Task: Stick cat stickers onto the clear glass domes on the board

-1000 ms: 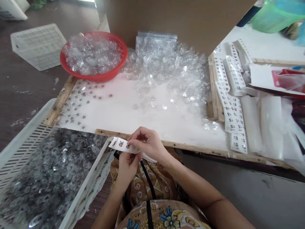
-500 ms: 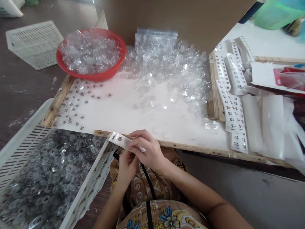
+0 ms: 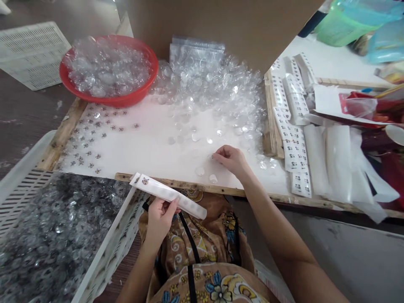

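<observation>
In the head view, the left hand (image 3: 161, 214) pinches a white sticker strip (image 3: 162, 191) between thumb and fingers, by the front edge of the table (image 3: 142, 147); the right hand (image 3: 232, 161), thumb and forefinger together, holds a small dark piece (image 3: 213, 156), too tiny for me to make out; loose clear discs (image 3: 213, 179) lie just beside it; a red basin (image 3: 139, 97) heaped with clear plastic stands back left.
</observation>
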`<state>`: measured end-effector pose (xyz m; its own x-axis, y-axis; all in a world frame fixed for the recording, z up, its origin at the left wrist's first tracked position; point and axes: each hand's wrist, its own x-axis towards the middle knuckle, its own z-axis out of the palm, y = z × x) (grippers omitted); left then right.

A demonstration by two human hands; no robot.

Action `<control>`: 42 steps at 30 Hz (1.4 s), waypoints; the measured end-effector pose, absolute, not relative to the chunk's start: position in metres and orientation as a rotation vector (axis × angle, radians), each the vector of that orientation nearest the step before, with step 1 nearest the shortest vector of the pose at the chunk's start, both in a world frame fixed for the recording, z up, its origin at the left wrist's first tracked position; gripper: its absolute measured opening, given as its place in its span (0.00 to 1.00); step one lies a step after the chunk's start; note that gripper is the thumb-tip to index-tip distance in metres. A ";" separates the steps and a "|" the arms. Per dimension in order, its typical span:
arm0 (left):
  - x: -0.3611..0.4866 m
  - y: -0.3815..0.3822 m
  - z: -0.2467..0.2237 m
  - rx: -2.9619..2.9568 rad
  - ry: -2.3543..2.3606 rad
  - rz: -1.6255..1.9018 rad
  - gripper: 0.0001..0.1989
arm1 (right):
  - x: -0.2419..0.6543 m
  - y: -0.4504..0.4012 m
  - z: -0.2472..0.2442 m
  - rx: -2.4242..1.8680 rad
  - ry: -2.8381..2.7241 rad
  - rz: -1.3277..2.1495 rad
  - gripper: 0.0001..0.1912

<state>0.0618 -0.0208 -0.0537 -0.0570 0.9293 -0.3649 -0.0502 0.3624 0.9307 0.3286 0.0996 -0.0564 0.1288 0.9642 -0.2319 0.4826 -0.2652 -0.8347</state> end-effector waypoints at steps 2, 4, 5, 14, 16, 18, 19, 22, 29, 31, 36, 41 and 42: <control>0.062 -0.023 -0.053 0.876 1.387 0.989 0.15 | 0.326 0.100 -0.055 -1.848 -1.418 1.035 0.12; 0.061 -0.025 -0.054 0.882 1.397 0.986 0.15 | 0.326 0.101 -0.055 -1.863 -1.421 1.018 0.12; 0.061 -0.025 -0.054 0.884 1.402 0.985 0.16 | 0.325 0.102 -0.055 -1.874 -1.427 1.007 0.12; 0.060 -0.024 -0.059 0.875 1.376 0.994 0.14 | 0.310 0.098 -0.050 -1.985 -1.597 0.801 0.05; 0.059 -0.024 -0.060 0.879 1.378 0.992 0.14 | 0.309 0.096 -0.051 -1.976 -1.641 0.713 0.04; 0.057 -0.024 -0.062 0.876 1.380 0.989 0.14 | 0.310 0.094 -0.054 -1.966 -1.647 0.673 0.04; 0.057 -0.024 -0.063 0.873 1.380 0.987 0.14 | 0.310 0.094 -0.054 -1.954 -1.643 0.685 0.03; 0.055 -0.025 -0.065 0.869 1.382 0.986 0.14 | 0.304 0.091 -0.051 -1.854 -1.625 0.775 0.03; 0.054 -0.026 -0.060 0.908 1.407 0.972 0.13 | 0.240 0.090 -0.031 -1.533 -1.839 0.970 0.03; 0.052 -0.028 -0.059 0.907 1.404 0.969 0.13 | 0.215 0.094 -0.033 -1.473 -1.978 0.980 0.03; 0.047 -0.033 -0.061 0.875 1.429 0.981 0.14 | 0.163 0.116 -0.038 -1.403 -2.258 1.003 0.09; 0.046 -0.035 -0.063 0.838 1.437 0.976 0.16 | 0.145 0.111 -0.022 -1.239 -2.143 1.089 0.06; 0.046 -0.034 -0.064 0.827 1.434 0.979 0.17 | 0.144 0.105 -0.017 -1.175 -2.067 1.172 0.07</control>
<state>0.0460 -0.0343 -0.0639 -0.0964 0.9090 -0.4055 -0.0462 0.4029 0.9141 0.1441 0.1047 -0.0174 -0.5123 0.8588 -0.0012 0.4422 0.2626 -0.8576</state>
